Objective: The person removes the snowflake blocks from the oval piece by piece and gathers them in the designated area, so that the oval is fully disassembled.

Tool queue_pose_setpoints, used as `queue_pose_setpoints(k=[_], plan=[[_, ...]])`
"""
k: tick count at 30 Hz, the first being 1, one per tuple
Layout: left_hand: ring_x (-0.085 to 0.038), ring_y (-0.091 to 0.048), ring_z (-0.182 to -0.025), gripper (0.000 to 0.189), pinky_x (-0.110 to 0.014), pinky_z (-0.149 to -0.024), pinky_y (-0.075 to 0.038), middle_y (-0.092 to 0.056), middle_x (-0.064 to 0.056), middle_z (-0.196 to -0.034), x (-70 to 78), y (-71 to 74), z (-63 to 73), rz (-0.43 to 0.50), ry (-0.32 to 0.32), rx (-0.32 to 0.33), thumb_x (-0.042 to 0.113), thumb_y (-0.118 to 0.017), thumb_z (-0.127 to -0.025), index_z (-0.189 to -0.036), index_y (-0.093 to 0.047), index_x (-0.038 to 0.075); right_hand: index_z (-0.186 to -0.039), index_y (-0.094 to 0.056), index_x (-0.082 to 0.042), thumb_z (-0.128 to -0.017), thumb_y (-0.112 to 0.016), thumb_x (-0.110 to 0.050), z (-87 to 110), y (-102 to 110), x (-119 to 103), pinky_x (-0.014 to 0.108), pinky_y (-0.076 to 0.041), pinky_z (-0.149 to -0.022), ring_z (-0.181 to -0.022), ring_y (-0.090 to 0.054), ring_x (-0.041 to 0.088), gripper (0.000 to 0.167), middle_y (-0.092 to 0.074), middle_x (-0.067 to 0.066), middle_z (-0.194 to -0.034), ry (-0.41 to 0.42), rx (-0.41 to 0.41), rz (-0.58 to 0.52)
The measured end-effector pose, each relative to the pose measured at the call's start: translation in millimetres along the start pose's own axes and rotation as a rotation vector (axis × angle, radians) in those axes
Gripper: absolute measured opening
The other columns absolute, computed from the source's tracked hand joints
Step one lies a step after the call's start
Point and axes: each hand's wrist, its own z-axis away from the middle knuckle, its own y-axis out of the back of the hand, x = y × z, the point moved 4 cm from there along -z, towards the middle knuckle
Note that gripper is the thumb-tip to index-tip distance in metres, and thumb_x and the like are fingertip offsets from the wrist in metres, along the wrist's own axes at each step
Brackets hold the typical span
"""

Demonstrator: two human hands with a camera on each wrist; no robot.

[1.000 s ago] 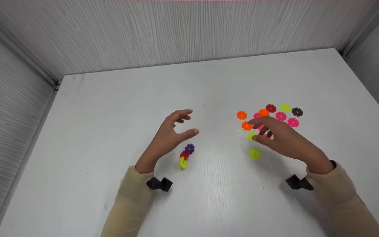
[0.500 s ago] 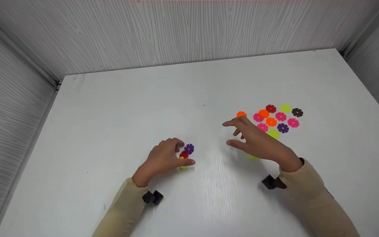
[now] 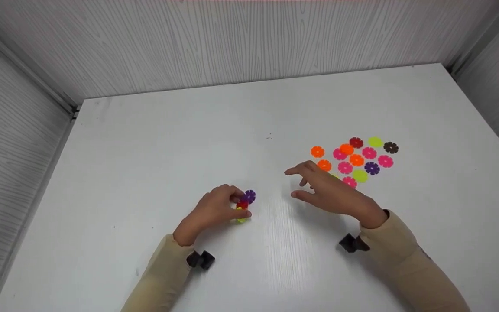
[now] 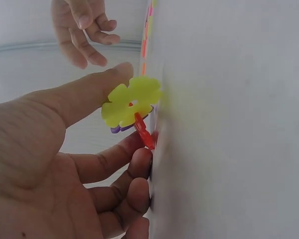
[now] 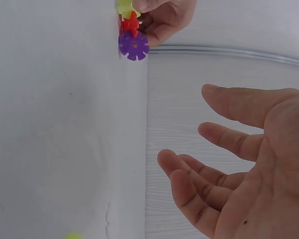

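My left hand (image 3: 215, 209) is low over the table, thumb and fingertips around a short chain of interlocking flower-shaped discs. The chain is a purple disc (image 3: 250, 196), a red disc (image 4: 143, 131) and a yellow-green disc (image 4: 124, 107), slotted into each other at angles. In the left wrist view the thumb lies behind the yellow disc, and curled fingertips are at the red one. My right hand (image 3: 335, 193) hovers to the right with nothing in it, fingers loosely bent and thumb apart. It covers part of the loose discs in the head view.
Loose discs in orange (image 3: 317, 151), pink (image 3: 369, 153), dark brown (image 3: 391, 147), purple (image 3: 372, 168) and yellow-green (image 3: 375, 141) lie scattered on the white table (image 3: 167, 143) at the right. A wood-grain panel (image 3: 249, 43) stands behind the table.
My left hand has come down and closed around the joined discs, having been raised beyond them. The right hand has moved left and slightly down, away from the loose discs.
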Motion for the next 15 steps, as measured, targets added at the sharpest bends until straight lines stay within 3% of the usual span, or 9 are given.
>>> queue_pose_setpoints(k=[7, 11, 15], plan=[[-0.018, -0.054, -0.093, 0.034, -0.038, -0.088, -0.046, -0.063, -0.003, -0.102, -2.3, 1.3, -0.9, 0.025, -0.023, 0.025, 0.028, -0.077, -0.081, -0.108, -0.069, 0.009, -0.133, -0.05, -0.007, -0.092, -0.065, -0.019, -2.8, -10, -3, 0.04, -0.054, -0.085, -0.103, -0.063, 0.024, 0.045, -0.053, 0.013, -0.13, 0.028, -0.018, 0.031], [-0.017, -0.057, -0.096, 0.035, -0.038, -0.091, -0.048, -0.066, -0.002, -0.103, 4.7, 1.9, 1.1, 0.073, -0.061, 0.047, 0.031, -0.076, -0.083, -0.11, -0.068, 0.011, -0.131, -0.053, -0.009, -0.092, -0.065, -0.019, -4.4, -15, -6, 0.039, -0.055, -0.086, -0.103, -0.064, 0.023, 0.042, -0.057, 0.011, -0.127, 0.015, -0.022, 0.038], [-0.015, -0.063, -0.086, 0.035, -0.034, -0.08, -0.051, -0.071, -0.002, -0.097, 16.8, 0.9, 4.7, 0.167, -0.138, 0.038, 0.031, -0.074, -0.084, -0.115, -0.066, 0.014, -0.13, -0.056, -0.009, -0.093, -0.064, -0.019, -5.3, -18, -12, 0.038, -0.055, -0.085, -0.101, -0.065, 0.023, 0.039, -0.063, 0.011, -0.12, 0.006, -0.006, -0.012]])
